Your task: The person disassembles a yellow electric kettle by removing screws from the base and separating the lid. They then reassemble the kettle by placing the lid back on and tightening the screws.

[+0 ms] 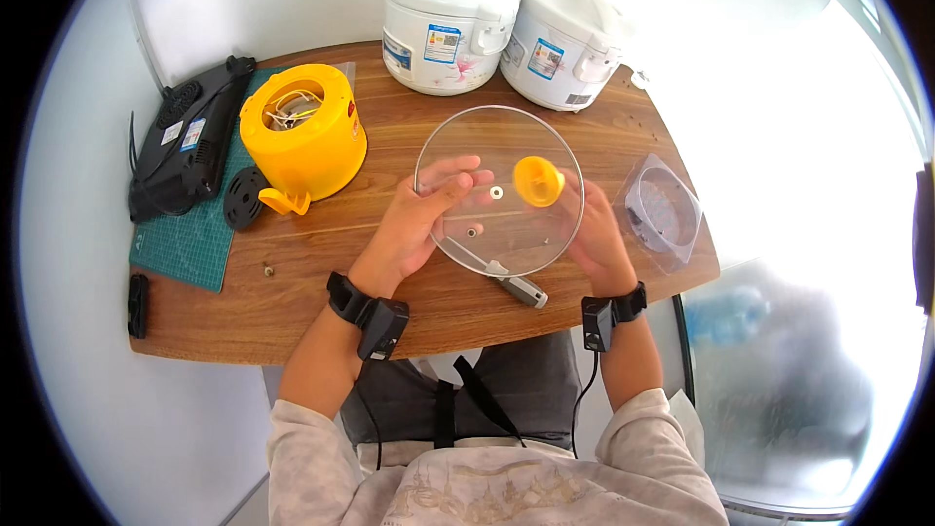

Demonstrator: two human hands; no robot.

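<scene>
Left hand (pixel 419 219) and right hand (pixel 589 234) grip one glass lid (pixel 526 151) — one yellow knob (pixel 538 181), two white cookers (pixel 448 19)

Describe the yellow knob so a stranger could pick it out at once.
Start at the wooden table and find the round clear glass lid held above its middle by both hands. The yellow knob sits near the lid's centre, by the right hand; far smaller than the yellow cooker body at left.

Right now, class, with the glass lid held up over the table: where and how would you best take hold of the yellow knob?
Grip the yellow knob around its flared round rim, coming from the right, where the right hand already sits. Its cup shape gives fingertips an edge to pinch. The left hand steadies the glass lid from the other side, so that side is probably taken.
</scene>
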